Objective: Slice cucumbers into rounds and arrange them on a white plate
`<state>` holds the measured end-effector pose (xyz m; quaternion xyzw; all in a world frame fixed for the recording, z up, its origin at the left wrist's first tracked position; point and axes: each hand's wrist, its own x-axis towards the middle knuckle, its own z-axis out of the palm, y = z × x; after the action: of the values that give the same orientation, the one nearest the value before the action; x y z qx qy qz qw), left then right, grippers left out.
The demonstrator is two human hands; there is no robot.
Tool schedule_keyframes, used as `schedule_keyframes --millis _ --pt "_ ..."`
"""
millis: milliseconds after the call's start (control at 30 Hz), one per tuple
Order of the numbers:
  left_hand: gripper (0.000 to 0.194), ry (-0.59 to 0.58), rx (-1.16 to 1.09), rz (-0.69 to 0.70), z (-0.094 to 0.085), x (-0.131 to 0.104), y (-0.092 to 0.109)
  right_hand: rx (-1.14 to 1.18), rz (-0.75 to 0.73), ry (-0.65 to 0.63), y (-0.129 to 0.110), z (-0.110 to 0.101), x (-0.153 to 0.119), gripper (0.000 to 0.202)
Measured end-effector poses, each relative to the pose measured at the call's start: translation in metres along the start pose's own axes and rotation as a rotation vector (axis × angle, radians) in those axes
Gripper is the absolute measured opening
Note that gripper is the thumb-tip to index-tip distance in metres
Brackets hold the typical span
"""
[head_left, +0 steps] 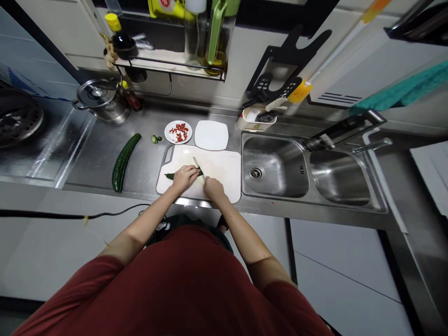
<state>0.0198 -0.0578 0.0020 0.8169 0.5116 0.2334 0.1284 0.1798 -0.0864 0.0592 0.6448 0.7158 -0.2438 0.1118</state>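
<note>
Your left hand (pixel 185 178) is holding a dark green cucumber piece (pixel 169 176) down on the white cutting board (pixel 226 170), covering its middle while one end is showing to the left and the other at right, by the knife (pixel 196 164). Your right hand (pixel 213 189) is gripping that knife, just right of the piece. A long cucumber (pixel 123 163) is lying on the counter (pixel 94 161), left of the board.

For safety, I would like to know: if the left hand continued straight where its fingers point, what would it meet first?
The left hand would probably meet the knife first: held in the right hand, it crosses just ahead, though the exact gap is unclear.
</note>
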Motion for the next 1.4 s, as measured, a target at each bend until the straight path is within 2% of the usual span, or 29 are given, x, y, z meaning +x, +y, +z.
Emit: schedule_keyframes --millis 200,533,833,1200,1400 --pt "0.03 -0.001 -0.007 -0.006 0.0 0.0 0.0 0.005 -0.023 0.027 -0.003 -0.001 0.01 0.029" --pt "0.029 -0.001 0.009 -0.01 0.002 0.0 -0.002 -0.003 -0.018 -0.007 0.013 0.009 -0.009 0.026" --pt "0.03 0.009 0.002 -0.013 0.001 0.0 0.0 0.006 -0.017 -0.036 0.004 0.001 0.002 0.029" --pt "0.028 0.008 -0.005 -0.02 0.001 0.0 -0.002 0.041 -0.011 0.041 -0.007 -0.002 0.02 0.029" --pt "0.029 0.012 0.007 -0.021 0.001 0.0 -0.001 0.032 0.009 0.005 0.0 0.006 0.006 0.028"
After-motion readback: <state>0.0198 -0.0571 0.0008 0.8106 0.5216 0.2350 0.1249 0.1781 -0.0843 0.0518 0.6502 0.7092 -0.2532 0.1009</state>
